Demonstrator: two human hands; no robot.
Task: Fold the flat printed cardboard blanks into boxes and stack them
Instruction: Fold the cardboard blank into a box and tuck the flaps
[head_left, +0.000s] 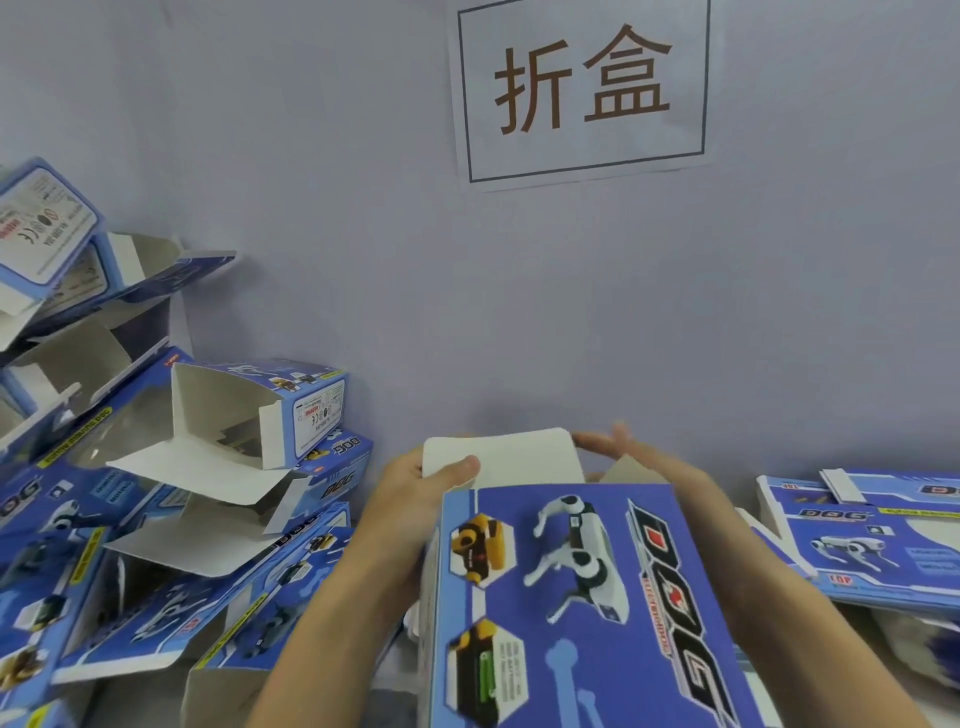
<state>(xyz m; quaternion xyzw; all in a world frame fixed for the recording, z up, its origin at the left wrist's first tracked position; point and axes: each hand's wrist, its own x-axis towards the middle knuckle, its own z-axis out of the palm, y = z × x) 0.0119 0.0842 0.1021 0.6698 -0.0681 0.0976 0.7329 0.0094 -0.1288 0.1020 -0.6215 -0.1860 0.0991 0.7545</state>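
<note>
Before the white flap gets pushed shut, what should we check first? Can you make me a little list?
1. Box held steady: ok. The left hand grips the blue dog box at its far left corner.
2. Thumb placement: ok. The left thumb presses on the white flap.
3. Right hand ready: ok. Its fingers lie straight by the flap's right edge.
4. Side flaps tucked in: cannot tell. Only a brown flap peeks out on the right.
5. Room on the folded pile at left: not ok. It looks jumbled and tilted.
</note>
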